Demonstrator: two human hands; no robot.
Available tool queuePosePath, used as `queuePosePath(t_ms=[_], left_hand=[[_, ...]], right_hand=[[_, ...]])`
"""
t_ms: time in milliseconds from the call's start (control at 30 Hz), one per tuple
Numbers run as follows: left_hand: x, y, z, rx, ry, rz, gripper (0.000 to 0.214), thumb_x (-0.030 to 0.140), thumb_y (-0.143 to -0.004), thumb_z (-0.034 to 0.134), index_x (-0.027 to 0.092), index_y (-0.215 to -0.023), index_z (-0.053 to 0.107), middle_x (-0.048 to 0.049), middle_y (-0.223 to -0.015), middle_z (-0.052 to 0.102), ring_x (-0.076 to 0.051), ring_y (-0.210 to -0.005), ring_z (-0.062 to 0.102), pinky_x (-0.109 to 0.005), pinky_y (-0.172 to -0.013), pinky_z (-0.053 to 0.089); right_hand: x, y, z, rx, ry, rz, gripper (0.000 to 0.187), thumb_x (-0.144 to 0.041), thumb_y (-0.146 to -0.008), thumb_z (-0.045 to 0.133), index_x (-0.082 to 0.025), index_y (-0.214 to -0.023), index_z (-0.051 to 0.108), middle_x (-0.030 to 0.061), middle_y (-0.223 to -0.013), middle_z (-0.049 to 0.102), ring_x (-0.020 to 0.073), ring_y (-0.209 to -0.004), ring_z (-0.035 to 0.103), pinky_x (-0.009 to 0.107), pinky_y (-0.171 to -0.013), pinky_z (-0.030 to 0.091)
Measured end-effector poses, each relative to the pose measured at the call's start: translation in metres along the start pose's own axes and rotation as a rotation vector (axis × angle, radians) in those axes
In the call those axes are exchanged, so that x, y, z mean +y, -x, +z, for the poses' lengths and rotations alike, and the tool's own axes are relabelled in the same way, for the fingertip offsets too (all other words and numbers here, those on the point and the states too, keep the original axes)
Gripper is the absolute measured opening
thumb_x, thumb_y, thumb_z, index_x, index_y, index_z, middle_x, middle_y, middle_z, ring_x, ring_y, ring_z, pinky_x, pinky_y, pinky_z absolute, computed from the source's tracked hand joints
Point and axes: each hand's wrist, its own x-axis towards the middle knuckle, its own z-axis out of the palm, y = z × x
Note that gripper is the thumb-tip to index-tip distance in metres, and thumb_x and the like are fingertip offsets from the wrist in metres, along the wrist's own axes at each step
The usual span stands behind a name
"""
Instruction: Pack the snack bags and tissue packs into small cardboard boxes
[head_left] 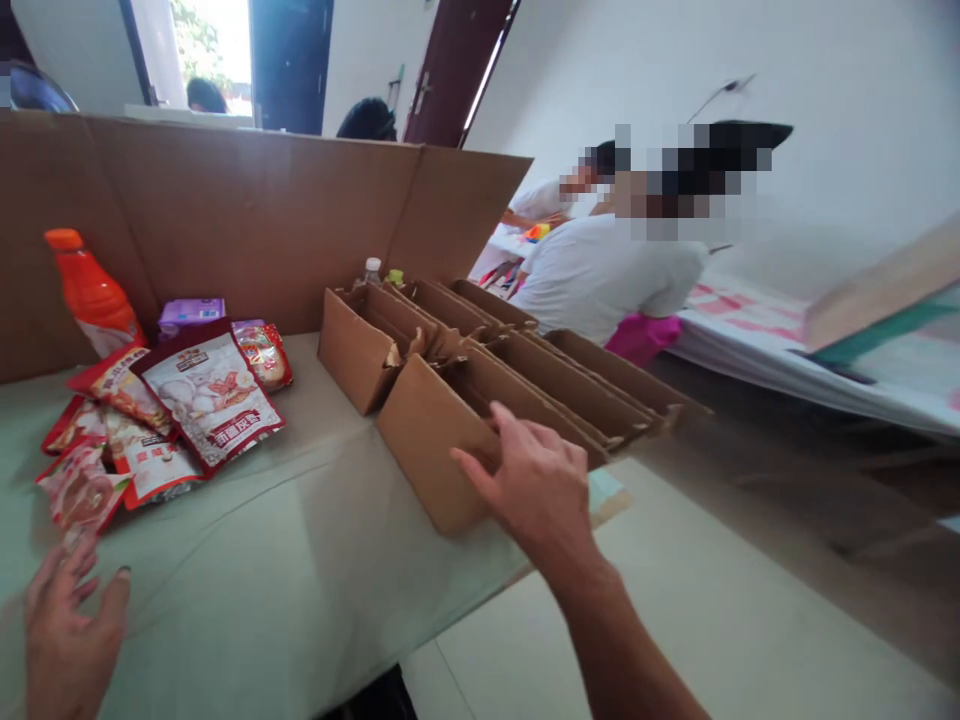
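My right hand [534,482] rests on the nearest brown cardboard box [435,440], fingers curled over its top edge. Behind it stands a row of similar open cardboard boxes [570,375]. My left hand [67,630] lies open with spread fingers on the pale green tablecloth [300,560] at the lower left, just below a pile of red snack packets [150,420]. An orange drink bottle [94,295] and a purple pack [191,312] stand behind the packets.
A tall cardboard sheet [247,220] walls off the back of the table. Two bottle tops [373,268] show behind the boxes. People in white shirts [600,270] sit at another table on the right. The table edge drops to a tiled floor [712,600].
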Motion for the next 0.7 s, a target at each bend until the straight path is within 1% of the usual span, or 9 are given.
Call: queuePosePath(t_ms=[67,167,300,400,467,533,600,633,700], left_hand=[[0.010,0.012,0.002,-0.006,0.037,-0.024,0.054,0.055,-0.083,0.060,0.022,-0.126,0.061,-0.0152,-0.152,0.046,-0.035,-0.111,0.066,-0.058,-0.096,0.058],[0.027,0.022,0.000,-0.053,0.079,-0.001,0.051,0.058,-0.084,0.059,0.021,-0.120,0.064,-0.0149,-0.147,0.051,-0.032,-0.106,0.067,-0.057,-0.099,0.056],[0.043,0.035,-0.026,-0.181,0.149,0.137,0.057,0.056,-0.087,0.063,0.028,-0.135,0.055,-0.0134,-0.154,0.045,-0.035,-0.129,0.057,-0.057,-0.107,0.050],[0.041,0.052,-0.058,-0.343,0.227,0.256,0.093,0.067,-0.080,0.069,0.034,-0.157,0.027,-0.0131,-0.164,0.031,-0.039,-0.146,0.040,-0.061,-0.116,0.041],[0.033,0.066,-0.079,-0.412,0.244,0.270,0.112,0.074,-0.073,0.071,0.037,-0.161,0.014,-0.0125,-0.168,0.024,-0.042,-0.150,0.034,-0.063,-0.118,0.037],[0.025,0.080,-0.094,-0.421,0.252,0.226,0.117,0.076,-0.070,0.072,0.039,-0.162,0.009,-0.0113,-0.170,0.020,-0.043,-0.150,0.032,-0.064,-0.118,0.038],[0.019,0.091,-0.099,-0.391,0.269,0.174,0.115,0.075,-0.072,0.071,0.041,-0.161,0.007,-0.0106,-0.170,0.021,-0.042,-0.150,0.033,-0.063,-0.117,0.039],[0.018,0.094,-0.098,-0.374,0.274,0.155,0.114,0.075,-0.073,0.071,0.041,-0.161,0.008,-0.0104,-0.169,0.023,-0.042,-0.150,0.033,-0.062,-0.117,0.040],[0.018,0.097,-0.090,-0.347,0.271,0.131,0.112,0.074,-0.073,0.071,0.040,-0.161,0.012,-0.0106,-0.168,0.027,-0.042,-0.149,0.036,-0.061,-0.116,0.042]], right_hand=[[0.019,-0.004,-0.006,-0.170,-0.023,-0.030,0.036,-0.052,-0.090,0.053,-0.021,-0.096,0.071,0.0077,-0.071,0.071,0.0284,-0.071,0.067,0.041,-0.070,0.049],[0.012,0.001,-0.022,-0.239,-0.261,-0.284,0.027,-0.049,-0.093,0.057,-0.026,-0.084,0.068,0.0037,-0.072,0.072,0.0234,-0.065,0.066,0.036,-0.063,0.049],[-0.051,0.018,-0.047,-0.322,-0.591,-0.663,0.011,-0.032,-0.095,0.061,-0.027,-0.089,0.067,0.0004,-0.071,0.069,0.0179,-0.062,0.064,0.033,-0.065,0.050],[-0.107,0.034,-0.054,-0.457,-0.759,-0.860,0.021,-0.013,-0.096,0.052,-0.024,-0.083,0.065,-0.0011,-0.066,0.064,0.0146,-0.063,0.059,0.031,-0.068,0.049],[-0.130,0.043,-0.054,-0.468,-0.839,-0.912,0.022,-0.010,-0.096,0.051,-0.023,-0.086,0.067,-0.0001,-0.071,0.067,0.0156,-0.074,0.063,0.034,-0.083,0.051],[-0.135,0.050,-0.052,-0.414,-0.897,-0.895,0.014,-0.032,-0.099,0.058,-0.024,-0.103,0.069,0.0054,-0.093,0.074,0.0222,-0.098,0.067,0.044,-0.100,0.048],[-0.124,0.054,-0.043,-0.340,-0.953,-0.761,0.043,-0.057,-0.095,0.058,-0.026,-0.124,0.067,0.0130,-0.122,0.070,0.0317,-0.120,0.062,0.054,-0.104,0.045],[-0.114,0.057,-0.036,-0.306,-0.985,-0.641,0.049,-0.060,-0.095,0.055,-0.026,-0.130,0.064,0.0151,-0.132,0.065,0.0346,-0.125,0.059,0.057,-0.103,0.046],[-0.095,0.065,-0.015,-0.270,-1.065,-0.340,0.041,-0.050,-0.099,0.051,-0.026,-0.130,0.066,0.0149,-0.135,0.064,0.0347,-0.125,0.059,0.054,-0.097,0.051]])
